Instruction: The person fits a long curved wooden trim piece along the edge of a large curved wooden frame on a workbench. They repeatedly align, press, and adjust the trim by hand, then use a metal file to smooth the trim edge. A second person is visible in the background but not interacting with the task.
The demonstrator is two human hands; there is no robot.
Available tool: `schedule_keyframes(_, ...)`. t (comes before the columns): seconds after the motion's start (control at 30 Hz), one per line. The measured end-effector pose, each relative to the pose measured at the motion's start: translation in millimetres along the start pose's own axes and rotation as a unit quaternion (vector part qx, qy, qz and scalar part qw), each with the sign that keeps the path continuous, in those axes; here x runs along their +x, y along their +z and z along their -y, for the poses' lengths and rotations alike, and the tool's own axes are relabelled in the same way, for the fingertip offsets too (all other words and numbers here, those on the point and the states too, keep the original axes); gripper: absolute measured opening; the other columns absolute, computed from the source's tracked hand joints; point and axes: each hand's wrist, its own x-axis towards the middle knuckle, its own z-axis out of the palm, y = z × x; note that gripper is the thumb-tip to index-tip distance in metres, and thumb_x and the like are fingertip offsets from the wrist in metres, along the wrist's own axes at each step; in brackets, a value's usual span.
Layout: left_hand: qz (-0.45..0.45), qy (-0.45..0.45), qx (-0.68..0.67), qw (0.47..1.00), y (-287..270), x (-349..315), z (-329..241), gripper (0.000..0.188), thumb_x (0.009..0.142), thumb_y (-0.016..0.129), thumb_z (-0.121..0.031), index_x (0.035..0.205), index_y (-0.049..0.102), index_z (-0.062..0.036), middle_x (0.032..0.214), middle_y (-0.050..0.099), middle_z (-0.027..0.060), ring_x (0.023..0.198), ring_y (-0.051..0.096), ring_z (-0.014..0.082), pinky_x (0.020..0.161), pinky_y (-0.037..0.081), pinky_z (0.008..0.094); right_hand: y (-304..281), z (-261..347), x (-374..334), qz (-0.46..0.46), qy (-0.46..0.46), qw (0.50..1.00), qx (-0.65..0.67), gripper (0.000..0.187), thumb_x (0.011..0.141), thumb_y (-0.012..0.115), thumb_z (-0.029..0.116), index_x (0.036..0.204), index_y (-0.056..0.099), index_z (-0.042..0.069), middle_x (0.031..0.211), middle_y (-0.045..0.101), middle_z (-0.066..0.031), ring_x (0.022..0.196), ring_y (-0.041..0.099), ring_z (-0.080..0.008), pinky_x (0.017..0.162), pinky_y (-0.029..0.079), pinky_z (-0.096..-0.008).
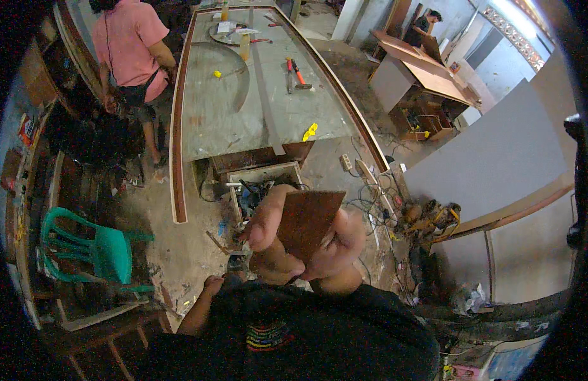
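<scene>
A flat brown piece of wood or board [311, 219] with straight edges is held up in front of my chest, its broad face showing. My left hand [271, 238] grips its left edge, with the thumb raised and fingers curled below. On the other side my right hand [344, 244] closes round the right edge and lower corner. Both hands partly hide the piece's lower end. Just beyond my hands, an open box [268, 173] on the floor contains jumbled dark items.
A long grey-topped table [230, 136] with raised rails carries a red-handled hammer [300, 75] and a yellow item [310, 132]. A green plastic chair [110, 251] stands left. A person in pink [132, 44] is beside the table; another person [422, 28] is far right. Cables [376, 193] tangle on the floor.
</scene>
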Motion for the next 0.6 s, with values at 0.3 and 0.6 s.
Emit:
schedule_keyframes(0.3,-0.026,0.022,0.065,0.997,-18.4,-16.2,9.8,0.038,0.080,0.078,-0.038,0.062,0.067,-0.0060,0.070,0.066,0.0112,0.073,0.068,0.0266,0.071,0.052,0.0445,-11.0,-13.7,11.9,-0.036,0.023,0.997,-0.065,0.078,0.097,0.046,0.063,0.123,0.053,-0.010,0.061,0.045,-0.0020,0.050,0.042,-0.0133,0.046,0.034,-0.0312)
schedule_keyframes(0.6,-0.102,0.009,0.005,0.995,16.5,6.6,66.4,0.038,0.098,0.062,-0.043,0.110,0.070,-0.0079,0.108,0.072,0.0167,0.100,0.068,0.0344,0.091,0.053,0.0484,-48.2,-48.8,22.4,0.000,0.033,0.999,0.006,0.044,0.103,0.054,0.050,0.118,0.052,0.008,0.068,0.045,-0.0014,0.050,0.036,-0.0135,0.043,0.031,-0.0293)
